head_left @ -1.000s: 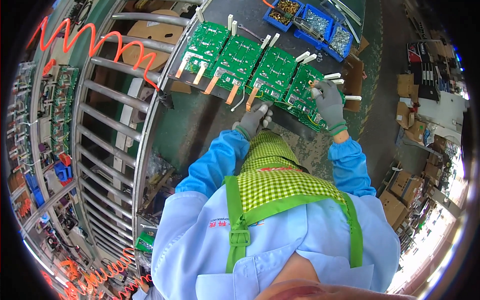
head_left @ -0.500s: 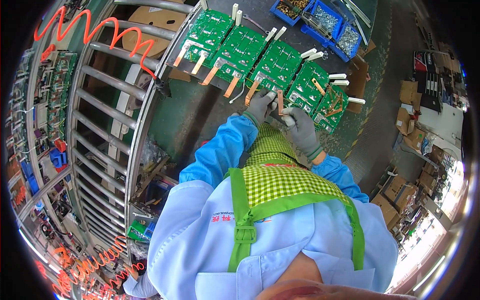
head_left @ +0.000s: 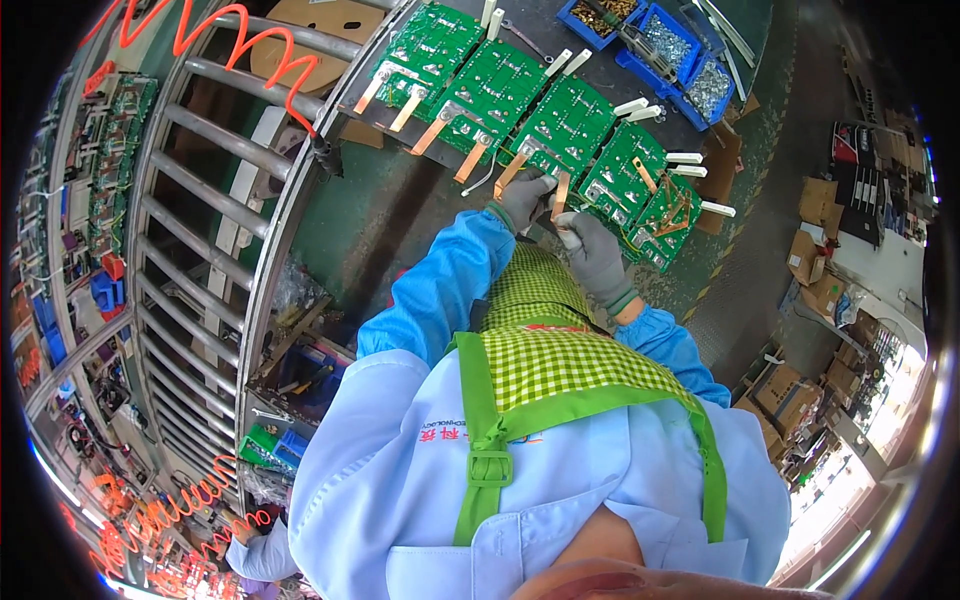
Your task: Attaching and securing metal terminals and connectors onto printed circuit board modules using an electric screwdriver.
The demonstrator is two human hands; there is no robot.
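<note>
Several green circuit boards (head_left: 562,122) lie in a row on the dark bench, with copper strips sticking out of their near edges. Both my hands wear grey gloves. My right hand (head_left: 590,252) holds a loose copper strip (head_left: 560,196) upright at the near edge of the third board. My left hand (head_left: 525,197) pinches the same strip from the left side. More loose copper strips (head_left: 668,214) lie piled on the rightmost board (head_left: 665,222).
Blue bins (head_left: 672,62) of screws and small metal parts stand behind the boards. A steel roller rack (head_left: 205,190) with an orange coiled air hose (head_left: 228,40) runs along the left. Cardboard boxes (head_left: 815,262) sit on the floor at the right.
My right hand left the rightmost board and came across to the third board with a copper strip. My left hand rose to meet it and now grips the strip too.
</note>
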